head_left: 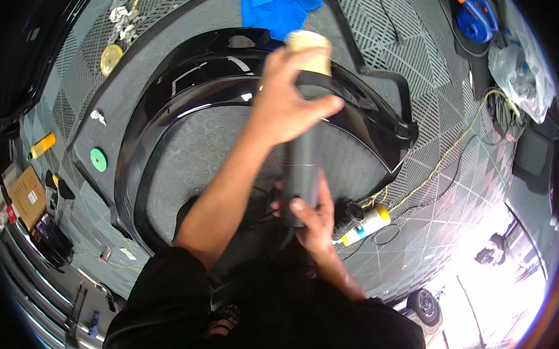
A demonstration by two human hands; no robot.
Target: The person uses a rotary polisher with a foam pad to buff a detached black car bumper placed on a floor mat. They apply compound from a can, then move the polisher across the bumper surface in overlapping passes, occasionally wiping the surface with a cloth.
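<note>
A dark grey power polisher (302,154) with a pale yellow foam pad (317,57) is held upright in the picture, the pad at its far end. My left hand (285,104) is closed over the head beside the pad, its thumb sticking out to the right. Lower down, my right hand (316,220) wraps round the handle end, with the thumb on top. Beneath the polisher lies a glossy black curved car body panel (165,87) on a black studded floor mat (197,141). The polisher hides part of the panel, and the left hand is slightly blurred.
A blue cloth (273,11) lies beyond the panel. To the left are a yellow round pad (112,59), a green round pad (98,159) and an orange-yellow bottle (43,145). On the right are a white-and-yellow bottle (367,225), a yellow cord (436,175) and a clear plastic bag (520,75).
</note>
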